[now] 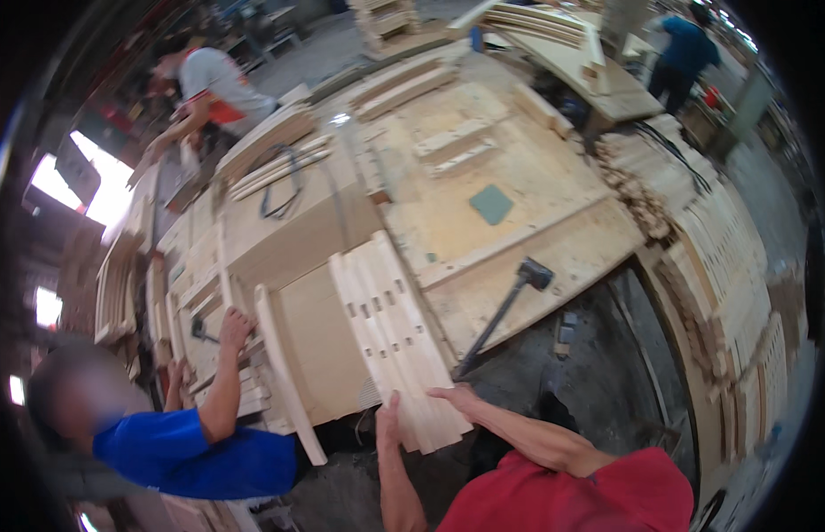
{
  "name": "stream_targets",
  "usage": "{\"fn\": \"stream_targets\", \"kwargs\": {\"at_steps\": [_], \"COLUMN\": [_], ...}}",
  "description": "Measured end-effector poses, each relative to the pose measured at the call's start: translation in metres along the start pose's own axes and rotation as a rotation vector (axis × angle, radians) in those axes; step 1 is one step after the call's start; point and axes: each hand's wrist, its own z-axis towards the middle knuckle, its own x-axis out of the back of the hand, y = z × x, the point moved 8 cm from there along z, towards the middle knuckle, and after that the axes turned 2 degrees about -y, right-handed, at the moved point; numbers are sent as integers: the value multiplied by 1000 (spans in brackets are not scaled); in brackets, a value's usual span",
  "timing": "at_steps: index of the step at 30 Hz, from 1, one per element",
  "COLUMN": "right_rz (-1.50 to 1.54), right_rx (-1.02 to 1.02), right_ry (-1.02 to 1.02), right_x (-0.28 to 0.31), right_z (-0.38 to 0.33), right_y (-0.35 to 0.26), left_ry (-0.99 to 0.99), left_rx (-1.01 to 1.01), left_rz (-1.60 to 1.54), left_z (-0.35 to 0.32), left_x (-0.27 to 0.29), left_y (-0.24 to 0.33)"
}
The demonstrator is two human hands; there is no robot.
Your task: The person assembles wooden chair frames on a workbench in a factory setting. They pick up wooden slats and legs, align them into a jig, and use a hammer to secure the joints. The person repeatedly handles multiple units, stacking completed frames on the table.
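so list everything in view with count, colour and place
Workbench: one, pale wood, centre
Slotted slats: several, pale, bench's near edge
Long-handled mallet: one, black, right of slats
Square patch: one, green, on bench
Flat sheet: one, brown, left of slats
Long strip: one, pale, sheet's left side
Wood pieces: several, pale, far bench
Stacked slats: many, pale, far right
Co-workers: three, blue, light grey and dark blue shirts, lower left, upper left, upper right
Red shirt: one, red, bottom
Left hand: one, bare, slats' left edge
Right hand: one, bare, slats' right edge
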Motion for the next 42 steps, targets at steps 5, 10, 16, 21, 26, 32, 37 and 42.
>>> {"fn": "stream_targets", "kwargs": {"at_steps": [5,10,16,21,26,32,37,42], "right_rz": [-309,-483,-452,-42,403,219,258,372], "right_rx": [-4,109,587,720,945,848,809,926], "right_ry": [-33,-173,299,704,1095,1428,1636,1508], "right_x": [9,89,319,493,571,570,608,639], "right_z": [24,-16,-148,-341,-474,-510,-535,-527], "right_y": [14,-25,-90,-136,-127,-84,-67,-46], "left_ry": [376,387,15,61,381,-930,-1021,-1037], "left_rx": [-264,-882,-1000,-919,-1203,-941,-1073,-941], "left_rz": [263,903,1262,1082,1172,770,963,967], "left_z": [-53,-80,-53,-52,-82,-262,-349,-354], "left_x": [-10,-143,-321,-347,-434,-735,-828,-846], "left_y": [29,96,119,131,174,88,44,43]}}
